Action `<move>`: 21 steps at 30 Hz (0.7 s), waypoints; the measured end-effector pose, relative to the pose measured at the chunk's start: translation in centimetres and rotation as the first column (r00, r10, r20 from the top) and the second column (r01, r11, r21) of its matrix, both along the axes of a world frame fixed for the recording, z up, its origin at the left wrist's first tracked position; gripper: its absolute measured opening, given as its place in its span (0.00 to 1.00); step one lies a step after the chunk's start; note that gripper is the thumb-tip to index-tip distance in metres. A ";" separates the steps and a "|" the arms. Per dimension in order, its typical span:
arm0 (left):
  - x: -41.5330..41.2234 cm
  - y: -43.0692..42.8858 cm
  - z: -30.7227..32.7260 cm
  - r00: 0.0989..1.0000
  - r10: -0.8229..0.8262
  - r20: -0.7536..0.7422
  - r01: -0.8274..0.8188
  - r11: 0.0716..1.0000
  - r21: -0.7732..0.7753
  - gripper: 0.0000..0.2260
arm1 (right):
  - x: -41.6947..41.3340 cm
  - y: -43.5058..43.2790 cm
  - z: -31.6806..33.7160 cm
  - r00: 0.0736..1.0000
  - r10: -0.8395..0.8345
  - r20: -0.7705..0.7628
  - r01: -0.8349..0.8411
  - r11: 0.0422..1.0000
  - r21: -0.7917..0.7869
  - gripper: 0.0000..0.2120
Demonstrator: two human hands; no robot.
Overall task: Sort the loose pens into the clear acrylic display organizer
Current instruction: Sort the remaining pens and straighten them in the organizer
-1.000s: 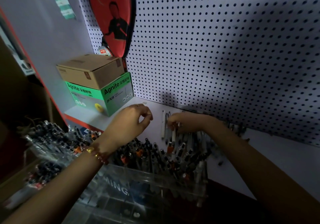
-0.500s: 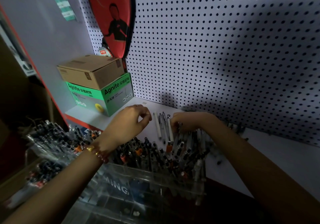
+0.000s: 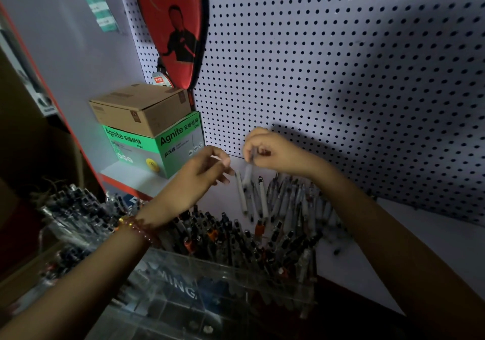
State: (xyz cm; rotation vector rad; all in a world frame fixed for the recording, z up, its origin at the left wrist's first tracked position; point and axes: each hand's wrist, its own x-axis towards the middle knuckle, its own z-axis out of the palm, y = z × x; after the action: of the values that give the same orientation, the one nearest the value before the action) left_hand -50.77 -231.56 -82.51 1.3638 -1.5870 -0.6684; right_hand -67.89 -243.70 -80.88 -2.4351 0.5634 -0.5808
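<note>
**penhoarder:** dim shot. where's the pen the person is dealing with?

**deskrat:** the right hand [image 3: 273, 153] is up in front of the pegboard [image 3: 341, 77]. thumb and fingers pinch a clear pen [image 3: 248, 171] by its top end, so it hangs tip-down just above the loose pens [image 3: 288, 203]. those lie in a rough fan on the white surface [image 3: 433, 240], right behind the clear acrylic organizer [image 3: 183, 289].

**penhoarder:** and the left?

**deskrat:** the left hand [image 3: 202, 176] is just beside the right one, not touching it. its fingers are curled in, with the thumb against the forefinger. there's a pale sliver at the tips, but honestly can't tell if it pinches anything. there's a beaded bracelet [image 3: 133, 228] on that wrist.

**penhoarder:** is the organizer full?

**deskrat:** the back rows are packed with upright pens [image 3: 223, 242], mostly dark tops with a few orange. the front compartments only show small bits at the bottom, too blurry to name. a second rack of pens [image 3: 73, 216] sits off to the left.

**penhoarder:** what's in the corner?

**deskrat:** a green box [image 3: 147, 150] marked "agnite" with a brown cardboard box [image 3: 141, 108] stacked on top. a red paddle case [image 3: 173, 24] hangs on the pegboard above them.
</note>
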 end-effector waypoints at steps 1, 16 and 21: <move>0.0 0.0 0.2 0.996 -0.013 -0.093 0.016 0.999 0.027 0.08 | 0.8 0.4 0.4 0.998 0.018 0.052 -0.018 1.000 0.007 0.05; 1.1 -1.1 -0.6 0.960 0.280 0.022 -0.279 0.959 -0.048 0.12 | 3.1 -2.1 -4.9 0.843 -0.004 -0.539 0.011 1.000 0.010 0.19; 1.1 -0.9 -0.7 0.954 0.298 0.020 -0.297 0.953 -0.056 0.12 | 3.1 -2.7 -6.7 0.817 -0.127 -0.562 0.090 0.992 -0.094 0.19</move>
State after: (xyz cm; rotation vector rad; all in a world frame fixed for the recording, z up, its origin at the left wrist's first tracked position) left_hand -49.65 -232.50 -83.20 1.5389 -1.3713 -0.4232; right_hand -64.80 -246.38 -87.55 -2.6421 0.9389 0.1150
